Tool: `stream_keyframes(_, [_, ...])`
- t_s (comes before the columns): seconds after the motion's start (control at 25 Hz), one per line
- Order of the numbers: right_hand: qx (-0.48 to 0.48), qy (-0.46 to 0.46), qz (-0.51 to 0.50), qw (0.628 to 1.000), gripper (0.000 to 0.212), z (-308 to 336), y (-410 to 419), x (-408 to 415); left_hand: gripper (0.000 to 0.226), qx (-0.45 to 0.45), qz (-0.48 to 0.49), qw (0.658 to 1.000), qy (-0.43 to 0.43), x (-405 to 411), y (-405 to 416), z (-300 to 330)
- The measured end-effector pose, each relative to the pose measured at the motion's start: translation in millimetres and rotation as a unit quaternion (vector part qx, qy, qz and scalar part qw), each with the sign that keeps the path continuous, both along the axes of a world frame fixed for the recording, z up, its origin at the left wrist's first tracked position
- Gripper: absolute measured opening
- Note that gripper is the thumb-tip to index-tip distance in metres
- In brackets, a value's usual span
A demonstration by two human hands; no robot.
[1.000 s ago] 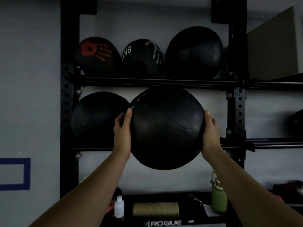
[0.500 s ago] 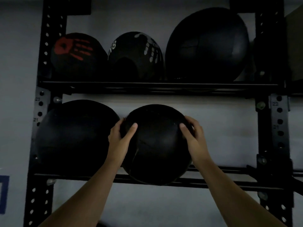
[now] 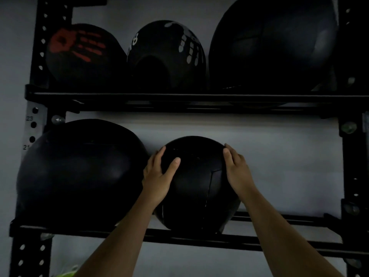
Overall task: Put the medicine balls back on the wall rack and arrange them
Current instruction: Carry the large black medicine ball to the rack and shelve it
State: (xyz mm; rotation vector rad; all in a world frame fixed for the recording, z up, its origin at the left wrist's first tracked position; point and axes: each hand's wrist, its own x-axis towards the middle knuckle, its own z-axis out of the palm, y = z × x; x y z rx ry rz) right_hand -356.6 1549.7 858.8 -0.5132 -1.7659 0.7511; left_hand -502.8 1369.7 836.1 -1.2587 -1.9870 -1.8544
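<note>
A black stitched medicine ball (image 3: 196, 184) rests on the lower rails (image 3: 279, 241) of the black wall rack, right beside a larger black ball (image 3: 79, 172). My left hand (image 3: 158, 175) grips its left side, thumb on the front. My right hand (image 3: 237, 169) presses its upper right side. On the upper shelf (image 3: 179, 96) sit a ball with a red handprint (image 3: 79, 54), a ball with a white handprint (image 3: 167, 56) and a big plain black ball (image 3: 273, 47).
The rack's uprights stand at the left (image 3: 34, 120) and right (image 3: 353, 156) with rows of holes. The lower shelf to the right of the held ball shows only grey wall (image 3: 289, 166) behind it. Something yellow-green (image 3: 65, 273) peeks in at the bottom left.
The ball went from in front of the rack onto the lower rails, deeper toward the wall. My view moved closer to the rack, and my hands slid toward the ball's upper sides.
</note>
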Motion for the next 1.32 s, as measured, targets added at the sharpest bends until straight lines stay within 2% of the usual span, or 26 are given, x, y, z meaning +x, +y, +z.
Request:
stream_keyframes(0.16, [0.015, -0.027, -0.035, 0.999, 0.052, 1, -3, -1, 0.073, 0.003, 0.02, 0.999, 0.028, -4, 5, -4])
stream_keyframes(0.28, [0.017, -0.079, -0.062, 0.995, 0.053, 8, -15, 6, 0.073, -0.015, 0.025, 0.999, 0.035, -3, 2, -2])
stream_keyframes(0.4, [0.048, -0.136, -0.088, 0.986, 0.046, 16, -29, 24, 0.073, -0.104, 0.064, 0.987, 0.102, -1, -8, 13])
stream_keyframes(0.48, [0.089, -0.152, -0.105, 0.979, 0.034, 27, -36, 48, 0.07, -0.174, 0.106, 0.959, 0.198, 6, -22, 40])
stream_keyframes(0.56, [0.143, -0.165, -0.131, 0.967, 0.029, 46, -42, 76, 0.06, -0.198, 0.14, 0.917, 0.317, 21, -34, 79])
stream_keyframes(0.68, [0.24, -0.174, -0.186, 0.937, 0.028, 94, -46, 122, 0.054, -0.181, 0.169, 0.847, 0.47, 67, -40, 141])
stream_keyframes(0.76, [0.3, -0.139, -0.214, 0.919, 0.024, 133, -41, 156, 0.052, -0.154, 0.2, 0.797, 0.549, 107, -30, 184])
stream_keyframes(0.84, [0.337, -0.092, -0.233, 0.908, 0.021, 172, -29, 191, 0.05, -0.123, 0.234, 0.768, 0.583, 146, -17, 227])
stream_keyframes(0.96, [0.368, -0.052, -0.256, 0.892, 0.025, 222, -8, 236, 0.054, -0.1, 0.289, 0.747, 0.59, 193, 6, 277])
stream_keyframes(1.04, [0.372, -0.035, -0.257, 0.891, 0.035, 250, 4, 260, 0.06, -0.074, 0.303, 0.767, 0.562, 219, 23, 303])
stream_keyframes(1.16, [0.354, -0.047, -0.244, 0.902, 0.05, 282, 23, 272, 0.066, -0.014, 0.299, 0.826, 0.477, 239, 44, 329])
stream_keyframes(1.32, [0.294, -0.027, -0.19, 0.936, 0.069, 310, 47, 259, 0.087, -0.018, 0.275, 0.891, 0.361, 228, 62, 343])
